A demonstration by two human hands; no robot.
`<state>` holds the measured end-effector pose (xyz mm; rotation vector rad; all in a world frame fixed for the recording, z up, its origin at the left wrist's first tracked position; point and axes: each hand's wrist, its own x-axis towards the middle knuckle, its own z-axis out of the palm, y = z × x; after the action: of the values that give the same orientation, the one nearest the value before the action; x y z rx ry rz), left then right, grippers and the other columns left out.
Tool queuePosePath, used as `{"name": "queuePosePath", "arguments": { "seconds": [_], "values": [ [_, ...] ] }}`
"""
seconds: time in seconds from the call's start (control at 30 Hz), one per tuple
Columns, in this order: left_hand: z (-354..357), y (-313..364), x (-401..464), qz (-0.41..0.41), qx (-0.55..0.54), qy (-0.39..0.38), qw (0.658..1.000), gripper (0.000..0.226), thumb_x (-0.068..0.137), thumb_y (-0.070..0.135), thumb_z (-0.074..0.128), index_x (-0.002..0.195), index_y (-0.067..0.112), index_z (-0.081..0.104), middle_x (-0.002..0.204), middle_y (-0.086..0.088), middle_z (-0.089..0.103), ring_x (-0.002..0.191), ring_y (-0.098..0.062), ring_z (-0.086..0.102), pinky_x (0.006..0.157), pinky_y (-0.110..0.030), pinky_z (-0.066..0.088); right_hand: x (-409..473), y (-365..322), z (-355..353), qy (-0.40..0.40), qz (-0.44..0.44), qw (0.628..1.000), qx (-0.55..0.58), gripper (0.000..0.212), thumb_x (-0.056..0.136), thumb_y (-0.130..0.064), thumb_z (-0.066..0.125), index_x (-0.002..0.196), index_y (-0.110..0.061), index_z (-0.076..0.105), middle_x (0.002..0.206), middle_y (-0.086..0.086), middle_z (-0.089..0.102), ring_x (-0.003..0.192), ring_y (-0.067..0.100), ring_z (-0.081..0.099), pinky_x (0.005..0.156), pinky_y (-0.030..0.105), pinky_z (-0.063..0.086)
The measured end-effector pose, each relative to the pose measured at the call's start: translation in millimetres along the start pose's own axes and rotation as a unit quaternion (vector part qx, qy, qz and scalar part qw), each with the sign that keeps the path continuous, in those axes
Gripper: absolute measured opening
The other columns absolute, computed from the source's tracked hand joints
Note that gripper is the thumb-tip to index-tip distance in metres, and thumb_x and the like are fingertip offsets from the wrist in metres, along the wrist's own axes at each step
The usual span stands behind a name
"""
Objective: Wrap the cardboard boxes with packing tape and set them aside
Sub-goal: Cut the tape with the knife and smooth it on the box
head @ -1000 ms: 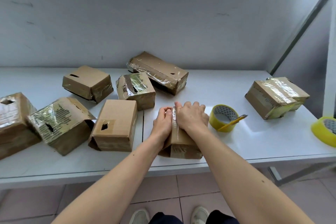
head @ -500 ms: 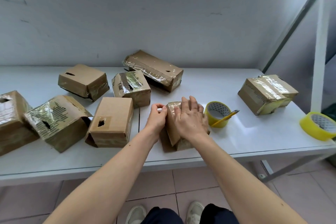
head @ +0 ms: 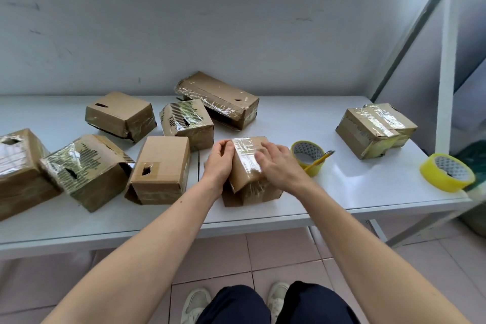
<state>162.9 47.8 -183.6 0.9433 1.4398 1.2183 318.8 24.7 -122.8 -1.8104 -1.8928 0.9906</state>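
Since a moment ago: box (head: pixel 249 166) tipped back further, taped face now turned up toward the head camera; right hand (head: pixel 281 166) slid off its top onto the right side. Stands near the counter's (head: pixel 342 192) front edge, just right of centre. Left hand (head: pixel 219 163) curled against the left face, thumb over the top edge, holding it steady. Right hand laid nearly flat, fingers spread, pressing glossy clear tape down onto the matte brown card, probably to seat it without wrinkles. Just right, touching nothing: yellow tape roll (head: pixel 309 156) with a yellow cutter (head: pixel 319 162) resting in it, kept within reach. Second roll (head: pixel 447 172) at the right end. Further back right, a wrapped box (head: pixel 368 131), apparently set aside. Left half: a cluster of dented cartons, some shiny with tape, one plain box (head: pixel 160 168) seemingly unwrapped.
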Motion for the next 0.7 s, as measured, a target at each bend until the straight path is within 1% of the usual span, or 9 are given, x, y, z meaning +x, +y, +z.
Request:
{"name": "queuePosePath", "arguments": {
  "seconds": [0.07,0.13,0.2,0.3,0.4,0.47,0.53,0.57,0.7],
  "values": [
    [-1.6,6.9,0.5,0.02,0.027,0.017,0.999,0.014,0.101,0.036,0.053,0.113,0.03,0.057,0.125,-0.007,0.058,0.111,-0.021,0.057,0.09,-0.036,0.051,-11.7,2.4,17.6,0.034,0.014,0.995,-0.093,0.053,0.1,-0.058,0.033,0.148,-0.036,0.028,0.146,0.015,0.036,0.135,0.036,0.039,0.111,0.044,0.031],
    [-1.4,17.5,-1.3,0.062,0.082,0.049,0.994,0.026,0.101,0.037,0.05,0.126,0.032,0.056,0.13,0.002,0.045,0.122,-0.02,0.047,0.105,-0.04,0.043,-14.6,0.8,27.6,0.064,0.026,0.991,-0.114,0.058,0.097,-0.064,0.029,0.149,-0.038,0.024,0.14,0.017,0.041,0.131,0.038,0.041,0.107,0.046,0.033],
    [-1.2,30.4,-6.5,0.097,0.109,0.083,0.986,0.032,0.103,0.031,0.045,0.134,0.029,0.052,0.133,0.004,0.037,0.124,-0.019,0.038,0.114,-0.039,0.032,-8.7,-4.0,24.6,0.054,0.053,0.997,-0.01,0.07,0.091,-0.074,0.032,0.149,-0.037,0.023,0.139,0.017,0.041,0.129,0.038,0.044,0.108,0.045,0.037],
    [-6.2,38.1,-5.0,0.075,0.047,0.077,0.993,0.026,0.102,0.018,0.047,0.128,0.021,0.05,0.132,-0.013,0.052,0.118,-0.027,0.054,0.106,-0.048,0.046,4.0,-6.3,15.8,0.002,0.127,0.967,0.221,0.093,0.073,-0.085,0.052,0.143,-0.027,0.032,0.137,0.01,0.049,0.116,0.029,0.057,0.099,0.041,0.048],
    [-13.2,37.8,-8.5,0.039,0.003,0.038,0.999,0.031,0.092,-0.001,0.063,0.117,0.015,0.055,0.125,-0.015,0.06,0.113,-0.022,0.06,0.101,-0.04,0.052,18.6,3.8,15.2,-0.01,0.149,0.963,0.224,0.091,0.064,-0.078,0.061,0.133,-0.02,0.045,0.127,0.008,0.059,0.108,0.027,0.062,0.092,0.043,0.054],
    [-11.5,35.1,-13.6,0.054,0.002,0.012,0.998,0.036,0.084,-0.006,0.072,0.112,0.014,0.06,0.117,-0.01,0.065,0.113,-0.019,0.063,0.099,-0.037,0.053,20.7,5.0,10.0,0.03,0.129,0.966,0.221,0.077,0.073,-0.065,0.058,0.132,-0.016,0.052,0.127,0.009,0.06,0.108,0.028,0.062,0.092,0.045,0.054],
    [-4.9,28.1,-17.1,0.065,0.036,0.011,0.997,0.038,0.081,0.004,0.08,0.115,0.015,0.066,0.116,-0.003,0.065,0.115,-0.015,0.06,0.101,-0.036,0.05,18.1,4.8,6.0,0.04,0.098,0.967,0.233,0.058,0.093,-0.047,0.049,0.143,-0.017,0.043,0.129,0.005,0.055,0.114,0.027,0.058,0.096,0.043,0.051],
    [-2.2,24.5,-18.2,0.058,0.041,0.007,0.997,0.042,0.083,0.011,0.08,0.122,0.015,0.066,0.12,-0.003,0.063,0.118,-0.013,0.056,0.104,-0.035,0.047,17.3,6.3,5.6,0.041,0.087,0.967,0.236,0.055,0.098,-0.046,0.045,0.146,-0.021,0.038,0.13,0.002,0.053,0.117,0.026,0.056,0.099,0.043,0.049],
    [9.4,18.6,-16.6,0.009,-0.05,-0.059,0.997,0.055,0.099,0.01,0.06,0.15,0.016,0.043,0.141,-0.004,0.055,0.127,-0.016,0.053,0.107,-0.032,0.044,19.7,17.5,14.6,0.038,0.049,0.957,0.282,0.037,0.104,-0.039,0.045,0.136,-0.022,0.049,0.119,0.003,0.066,0.104,0.019,0.065,0.093,0.039,0.054]
  ]
}}
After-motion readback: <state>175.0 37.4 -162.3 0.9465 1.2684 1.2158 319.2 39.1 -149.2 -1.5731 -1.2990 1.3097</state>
